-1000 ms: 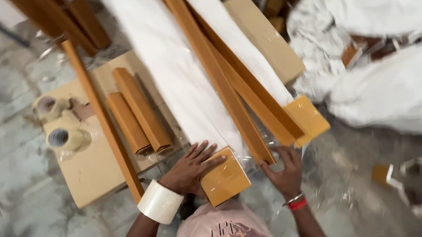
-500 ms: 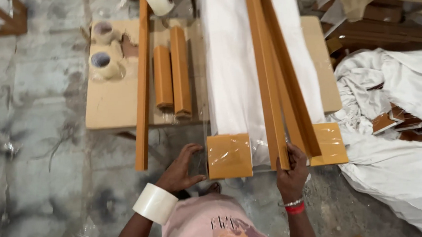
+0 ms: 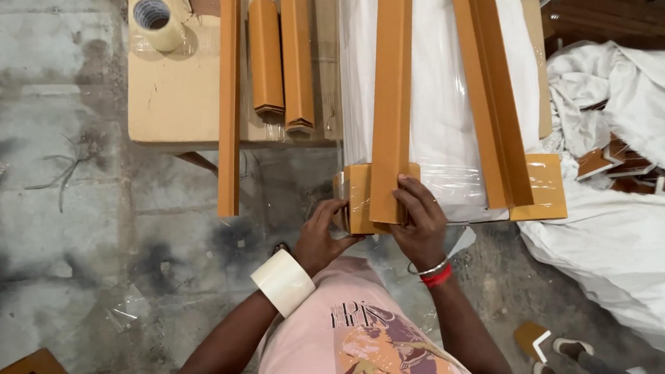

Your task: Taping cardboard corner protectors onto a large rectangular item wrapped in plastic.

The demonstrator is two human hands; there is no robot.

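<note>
tape roll (image 3: 158, 20) on board (image 3: 173, 104), strips (image 3: 280, 57) beside

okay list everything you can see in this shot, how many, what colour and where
Wrapped panel: one, white under clear film, centre.
Corner pieces: two, orange-brown, on the panel's near corners.
Long angle strips: four, orange-brown; three on the panel, one left of it.
Short strips: two, orange-brown, on the cardboard sheet.
Tape roll: one, tan, top left.
White sheeting: right, on the floor.
Tape roll on wrist: one, cream.
Left hand: on the left corner piece.
Right hand: on the strip's end.
</note>
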